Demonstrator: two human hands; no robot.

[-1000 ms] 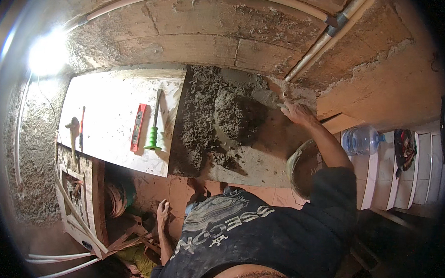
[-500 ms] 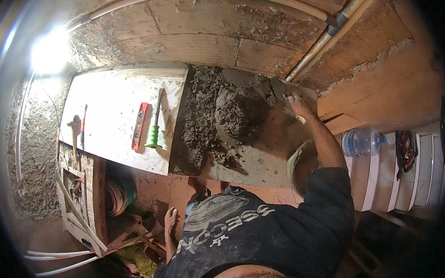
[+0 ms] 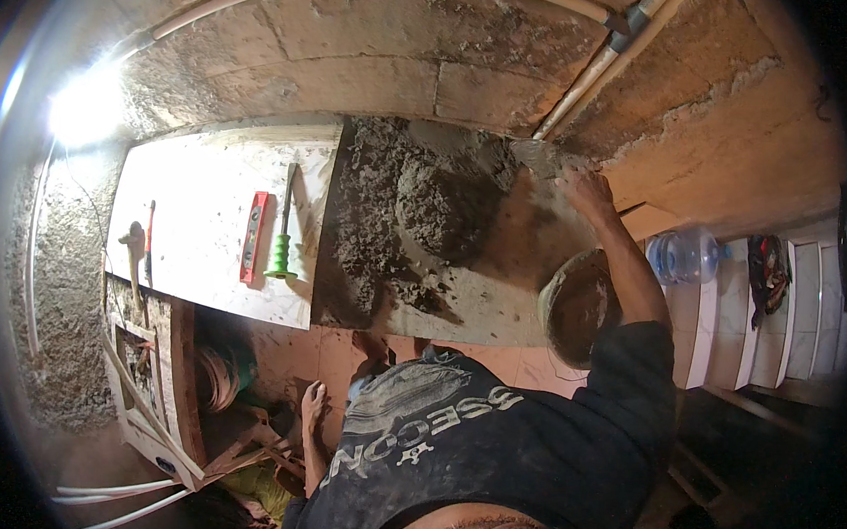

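Note:
At the far right corner of the slab, my right hand (image 3: 586, 186) is closed, low over the wet grey mortar (image 3: 445, 212). What it grips is hidden by the fingers and the dim light. The mortar is heaped in the middle, rough and crumbly at its left side, and spread thin toward the corner by my hand. My left hand (image 3: 313, 399) hangs by my side, its fingers loosely apart with nothing in them. Below my right forearm stands a round bucket (image 3: 584, 310), crusted with mortar.
On the white tile slab (image 3: 194, 226) at left lie a red spirit level (image 3: 254, 238), a chisel with green grip (image 3: 282, 255), a hammer (image 3: 136, 251) and a thin red-handled tool (image 3: 150, 239). A clear water bottle (image 3: 683, 255) stands by the steps (image 3: 729, 319) at right.
My right hand has shifted slightly right and up along the corner, turning at the wrist. The view has moved a little, so the slab and tools sit further left. My left hand stays hanging.

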